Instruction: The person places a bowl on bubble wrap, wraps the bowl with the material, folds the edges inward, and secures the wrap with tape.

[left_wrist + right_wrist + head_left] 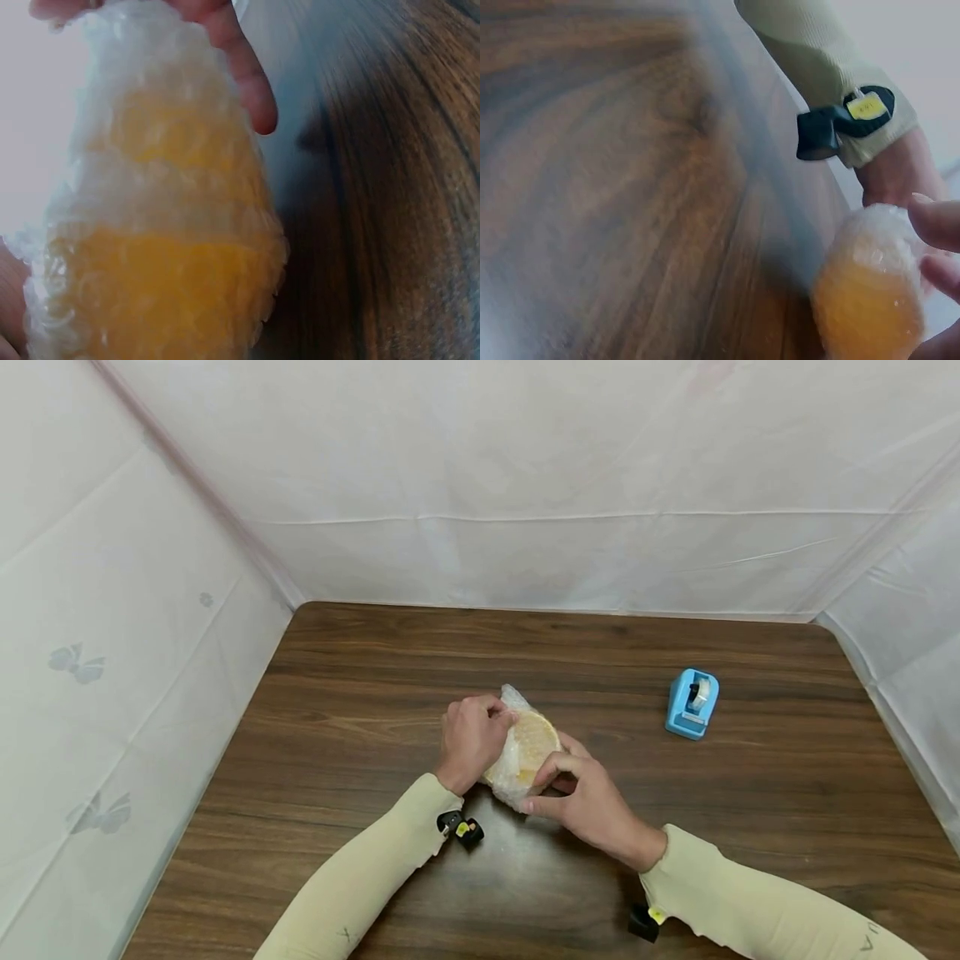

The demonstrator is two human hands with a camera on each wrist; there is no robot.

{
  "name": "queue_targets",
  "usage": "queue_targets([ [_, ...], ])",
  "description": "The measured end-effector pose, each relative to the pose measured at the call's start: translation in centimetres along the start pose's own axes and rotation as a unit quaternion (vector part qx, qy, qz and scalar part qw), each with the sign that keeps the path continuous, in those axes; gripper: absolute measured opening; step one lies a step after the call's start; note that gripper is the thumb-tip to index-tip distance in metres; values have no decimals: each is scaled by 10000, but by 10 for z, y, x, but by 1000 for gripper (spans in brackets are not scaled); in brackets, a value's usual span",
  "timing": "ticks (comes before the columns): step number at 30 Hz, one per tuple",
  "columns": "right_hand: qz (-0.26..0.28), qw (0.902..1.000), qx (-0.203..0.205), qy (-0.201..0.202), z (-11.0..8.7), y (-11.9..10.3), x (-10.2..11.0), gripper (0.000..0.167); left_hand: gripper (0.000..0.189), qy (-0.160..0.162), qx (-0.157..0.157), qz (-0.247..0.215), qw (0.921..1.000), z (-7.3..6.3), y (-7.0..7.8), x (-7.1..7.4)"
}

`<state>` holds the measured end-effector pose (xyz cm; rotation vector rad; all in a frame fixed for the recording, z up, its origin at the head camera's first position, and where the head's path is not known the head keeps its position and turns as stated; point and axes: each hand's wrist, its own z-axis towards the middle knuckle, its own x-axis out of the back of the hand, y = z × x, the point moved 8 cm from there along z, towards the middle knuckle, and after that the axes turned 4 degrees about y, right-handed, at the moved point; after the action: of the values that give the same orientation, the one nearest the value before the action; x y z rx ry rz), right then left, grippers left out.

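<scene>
A round yellow-orange object (538, 743) sits in bubble wrap (510, 777) between both hands, over the middle of the table. My left hand (474, 739) pinches the wrap near the object's upper left edge, fingers bent. From the lower right, my right hand (592, 797) grips the bundle, thumb at the near edge and fingers round the far side. In the left wrist view, the bubble wrap (172, 187) covers orange areas with a whitish band across them. The right wrist view shows the wrapped object (870, 307) beside the right fingertips (937, 221).
A blue tape dispenser (692, 703) with a roll of tape stands to the right on the dark wooden table (375, 652). Pale sheeting (525, 560) hangs along the back and both sides. Small black cameras (469, 833) are strapped to the sleeved wrists.
</scene>
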<state>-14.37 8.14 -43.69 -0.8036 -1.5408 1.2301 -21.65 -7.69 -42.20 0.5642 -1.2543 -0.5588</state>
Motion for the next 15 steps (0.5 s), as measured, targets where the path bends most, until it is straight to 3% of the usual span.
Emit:
queue_targets([
  [7,-431,9989,124,-95,2,-2,-4,19,17,152,-124,133,9997,-1,2,1],
  [15,-731,9972,-59,172,1,-2,2,18,18,184,-142,190,9995,-4,3,1],
])
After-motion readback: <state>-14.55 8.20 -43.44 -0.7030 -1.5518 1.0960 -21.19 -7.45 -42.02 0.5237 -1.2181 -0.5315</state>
